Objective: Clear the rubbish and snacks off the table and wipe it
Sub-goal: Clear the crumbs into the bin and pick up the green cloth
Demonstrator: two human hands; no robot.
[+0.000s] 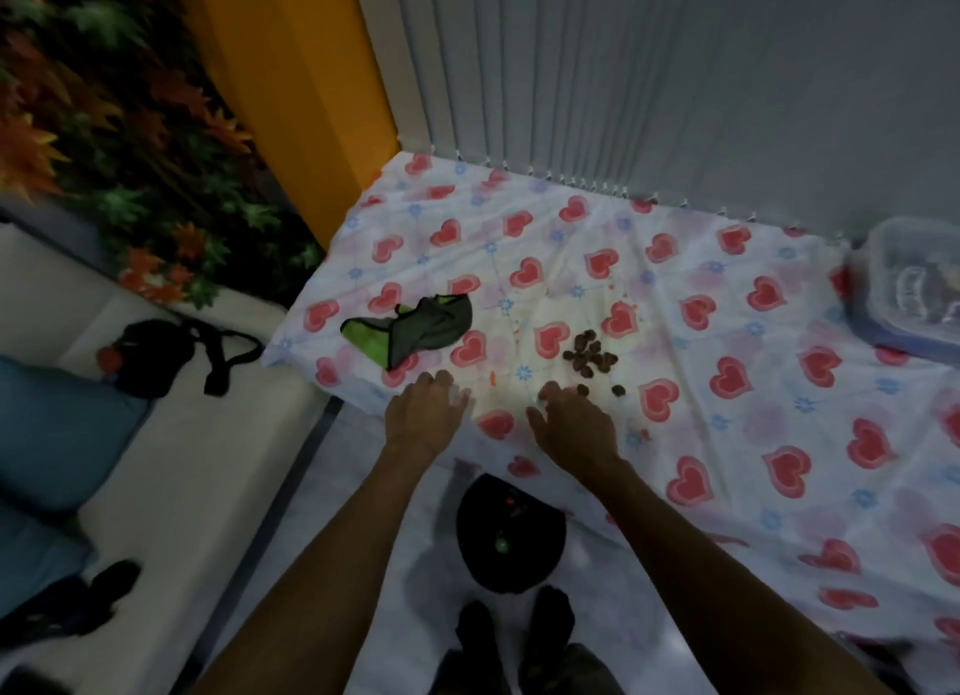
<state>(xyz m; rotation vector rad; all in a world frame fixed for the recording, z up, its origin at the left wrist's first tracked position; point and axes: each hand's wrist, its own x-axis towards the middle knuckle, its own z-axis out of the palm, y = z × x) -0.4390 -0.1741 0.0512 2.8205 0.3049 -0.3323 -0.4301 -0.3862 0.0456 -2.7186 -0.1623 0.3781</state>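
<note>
A table covered by a white cloth with red hearts [727,305] fills the right of the view. A pile of small brown snack pieces [589,356] lies near its front edge, with two loose pieces [618,390] closer to me. My right hand [574,427] rests palm down just in front of that pile, fingers curled near the loose pieces. My left hand [423,414] lies at the table's front edge, fingers bent, and I cannot see anything in it. A grey and green wiping cloth [415,328] lies crumpled beyond my left hand. Tiny orange crumbs [493,380] dot the cloth between my hands.
A black bin [509,533] stands on the floor below the table edge, between my arms, with bits of rubbish inside. A clear plastic box [914,289] sits at the table's far right. A sofa with a black bag [156,354] is to the left.
</note>
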